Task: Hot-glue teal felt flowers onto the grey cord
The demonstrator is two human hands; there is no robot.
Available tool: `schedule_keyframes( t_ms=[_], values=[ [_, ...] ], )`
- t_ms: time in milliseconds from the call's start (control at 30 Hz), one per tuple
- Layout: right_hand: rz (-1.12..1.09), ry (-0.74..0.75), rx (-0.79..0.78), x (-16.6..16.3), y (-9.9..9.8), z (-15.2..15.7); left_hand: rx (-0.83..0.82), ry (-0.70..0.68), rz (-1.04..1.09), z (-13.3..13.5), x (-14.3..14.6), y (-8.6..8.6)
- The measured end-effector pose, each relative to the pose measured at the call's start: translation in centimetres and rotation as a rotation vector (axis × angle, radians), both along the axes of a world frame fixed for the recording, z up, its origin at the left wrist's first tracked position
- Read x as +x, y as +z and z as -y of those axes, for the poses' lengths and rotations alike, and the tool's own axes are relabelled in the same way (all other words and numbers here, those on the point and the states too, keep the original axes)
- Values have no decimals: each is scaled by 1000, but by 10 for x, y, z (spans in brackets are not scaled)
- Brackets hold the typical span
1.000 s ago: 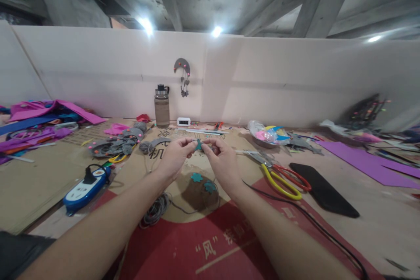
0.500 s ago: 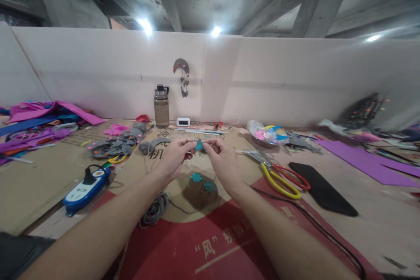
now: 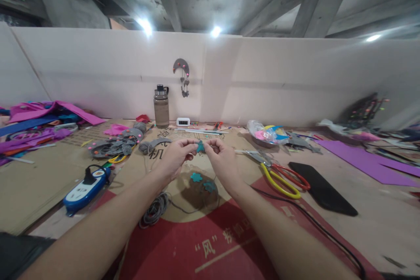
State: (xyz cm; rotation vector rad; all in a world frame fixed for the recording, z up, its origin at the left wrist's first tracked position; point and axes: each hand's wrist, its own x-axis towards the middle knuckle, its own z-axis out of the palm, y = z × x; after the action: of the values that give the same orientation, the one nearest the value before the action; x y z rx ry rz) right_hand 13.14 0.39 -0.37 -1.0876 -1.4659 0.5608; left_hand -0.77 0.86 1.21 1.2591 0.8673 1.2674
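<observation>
My left hand (image 3: 177, 155) and my right hand (image 3: 222, 159) meet above the cardboard-covered table, both pinched on a small teal felt star (image 3: 199, 146) held between their fingertips. Just below the hands lies a round brown felt piece (image 3: 196, 192) with two more teal shapes (image 3: 197, 177) on it. A coil of grey cord (image 3: 153, 210) lies to its left. Yellow-and-red scissors (image 3: 282, 179) rest just right of my right hand.
A blue and white power strip (image 3: 85, 186) sits at the left. A water bottle (image 3: 161, 106) and a small clock (image 3: 183, 121) stand by the white wall. Pink and purple felt sheets (image 3: 39, 118) pile at far left, purple sheet (image 3: 367, 159) and black pouch (image 3: 321, 188) right.
My hands have stayed together on the teal star, only shifting it slightly between the fingertips. Nothing else has moved.
</observation>
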Motion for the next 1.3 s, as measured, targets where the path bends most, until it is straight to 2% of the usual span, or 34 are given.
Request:
schedule_keyframes(
  t_ms=[433,667,1300],
  values=[
    [-1,14,-10,0,-1,0,18,-14,-65,-3,-2,-2],
    [-23,25,-36,-1,3,2,14,-29,-21,-1,-3,-1],
    [-27,69,-34,-1,-2,-1,121,42,-184,-7,-3,-7]
  ],
)
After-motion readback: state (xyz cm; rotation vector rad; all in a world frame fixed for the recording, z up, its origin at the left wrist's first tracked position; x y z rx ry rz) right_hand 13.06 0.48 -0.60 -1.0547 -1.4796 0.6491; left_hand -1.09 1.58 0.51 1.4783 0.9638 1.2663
